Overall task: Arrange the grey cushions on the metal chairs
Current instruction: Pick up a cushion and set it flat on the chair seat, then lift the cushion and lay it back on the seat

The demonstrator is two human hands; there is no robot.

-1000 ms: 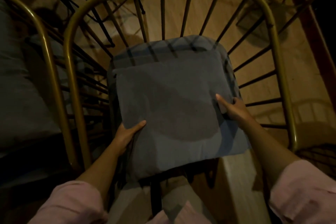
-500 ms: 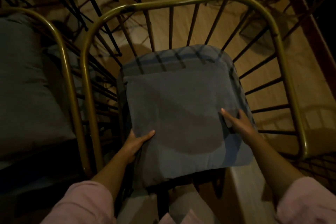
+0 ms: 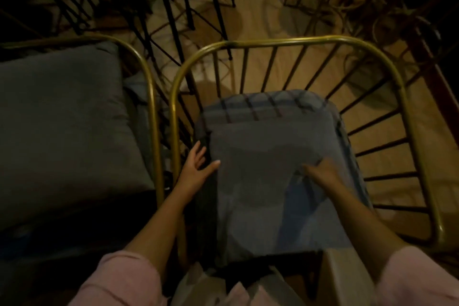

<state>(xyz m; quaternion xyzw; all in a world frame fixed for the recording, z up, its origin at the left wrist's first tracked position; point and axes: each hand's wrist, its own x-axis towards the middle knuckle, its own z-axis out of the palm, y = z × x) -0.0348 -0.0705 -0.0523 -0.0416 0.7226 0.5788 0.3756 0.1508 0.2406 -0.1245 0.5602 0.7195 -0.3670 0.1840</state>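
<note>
A grey cushion (image 3: 268, 181) lies flat on the seat of a metal chair (image 3: 285, 41) — a soft, matte, roughly square pad with rounded corners, resting on a second pad whose back strip (image 3: 268, 104) shows beyond it, crossed by the shadows of the bars. The chair's frame is a smooth brass-coloured tube bent into a rounded U, with thin dark rods fanning down from it around the seat.

The left hand (image 3: 196, 169) is at the cushion's left edge, fingers spread and loosely extended, the thumb lying on the fabric; it grips nothing. The right hand (image 3: 323, 174) rests palm-down on top of the cushion toward its right side, fingers slightly curled into the cloth, which puckers a little under them; whether it pinches the fabric cannot be told. Both arms wear pink sleeves (image 3: 124, 281) pushed up the forearm.

To the left, a second chair (image 3: 149, 77) of the same brass tubing holds a darker grey cushion (image 3: 64, 131) — plump, smooth, filling its seat. The floor (image 3: 260, 20) beyond is pale wood, with black rod legs standing on it.
</note>
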